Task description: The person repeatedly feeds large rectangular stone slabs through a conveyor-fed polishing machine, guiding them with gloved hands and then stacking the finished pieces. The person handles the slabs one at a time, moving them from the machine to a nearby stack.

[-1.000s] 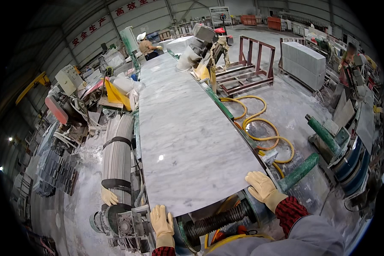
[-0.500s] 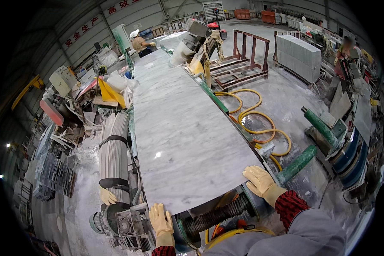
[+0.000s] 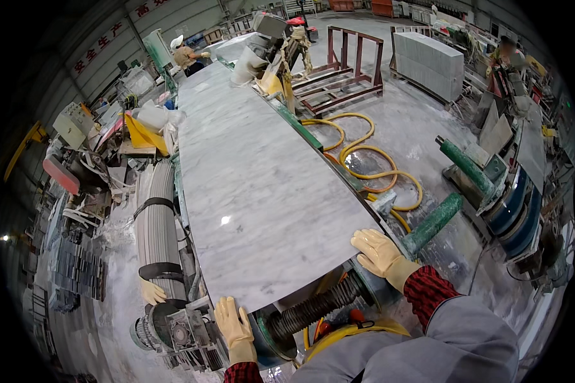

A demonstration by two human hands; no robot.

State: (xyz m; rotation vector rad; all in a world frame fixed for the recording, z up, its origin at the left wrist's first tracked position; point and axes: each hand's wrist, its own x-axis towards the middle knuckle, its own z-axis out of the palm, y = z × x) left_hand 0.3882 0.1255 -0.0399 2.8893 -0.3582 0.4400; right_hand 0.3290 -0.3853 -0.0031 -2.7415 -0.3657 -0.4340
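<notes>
A long grey-white marble slab (image 3: 249, 198) with a polished face runs away from me on a green-framed conveyor. My left hand (image 3: 235, 330), in a cream rubber glove, lies at the slab's near left corner with fingers stretched out. At the near right corner rests my right hand (image 3: 383, 256), gloved alike, its fingers flat and pointing inward over the edge. Below the near edge, between my hands, is a roller wrapped in dark ribbed cord (image 3: 316, 307). Another cream glove (image 3: 152, 291) shows beside the ribbed grey bundle; whether a hand is in it I cannot tell.
Left of the slab stand the strapped grey bundle (image 3: 154, 217) and a motor (image 3: 172, 329). To the right, a yellow hose (image 3: 390, 167) coils on the wet floor near green rollers (image 3: 433, 223). A machine head (image 3: 271, 48), a red-brown rack (image 3: 348, 70) and a person (image 3: 185, 56) are farther off.
The view has turned slightly, so the scene sits farther left and higher. Both hands stay at the slab's near corners; the slab shows no clear movement.
</notes>
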